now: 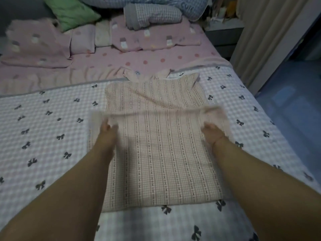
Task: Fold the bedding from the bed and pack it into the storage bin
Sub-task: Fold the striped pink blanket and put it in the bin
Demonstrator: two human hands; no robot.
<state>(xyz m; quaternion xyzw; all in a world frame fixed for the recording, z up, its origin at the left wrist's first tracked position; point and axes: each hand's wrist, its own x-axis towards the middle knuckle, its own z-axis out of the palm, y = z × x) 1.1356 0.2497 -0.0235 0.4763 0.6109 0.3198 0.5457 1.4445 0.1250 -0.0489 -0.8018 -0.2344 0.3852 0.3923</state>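
A pink checked blanket [156, 153] with striped rows lies on the bed over a white quilt with dark bows [52, 127]. Its near part is folded over its far part, and the folded edge is blurred by motion. My left hand [108, 129] grips the left corner of that edge. My right hand [212, 132] grips the right corner. Both arms reach forward from the bottom of the view. No storage bin is in view.
Pink pillows [34, 44] and a pink dotted sheet [139, 60] lie beyond the quilt. A green pillow [73, 13], a grey checked bundle [151, 15] and a blue checked duvet [191, 6] sit at the head. A curtain [265, 32] and blue floor [291, 110] are right.
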